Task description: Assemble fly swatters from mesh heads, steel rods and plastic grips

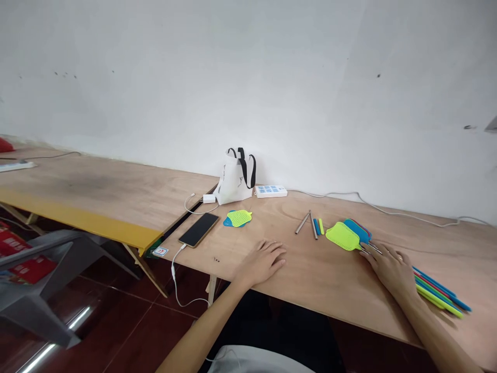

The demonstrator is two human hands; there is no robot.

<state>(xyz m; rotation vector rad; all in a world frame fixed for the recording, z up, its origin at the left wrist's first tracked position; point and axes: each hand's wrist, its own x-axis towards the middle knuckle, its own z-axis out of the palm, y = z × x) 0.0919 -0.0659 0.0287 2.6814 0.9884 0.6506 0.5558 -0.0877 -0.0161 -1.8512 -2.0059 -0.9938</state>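
My left hand (264, 261) lies palm down on the bare wood near the table's front edge, fingers loosely stretched, with nothing in it. Across the thin metal shafts of several fly swatters rests my right hand (390, 269), its fingers extended over them. Left of that hand show a yellow-green swatter head (344, 237) and a blue swatter head (357, 228) with a red edge behind. Coloured handles (438, 296) stick out beyond the wrist. Between my hands lie two metal tubes (303, 221) and short blue and green handle pieces (321, 226). A loose yellow-green swatter head (241, 218) overlaps a blue one.
A phone (199, 230) on a charging cable lies at the table's left end. Behind it stand a white bag (235, 181) with black straps and a power strip (271, 191) by the wall. Another table (97, 189) adjoins across a gap; a grey chair (58, 280) stands below.
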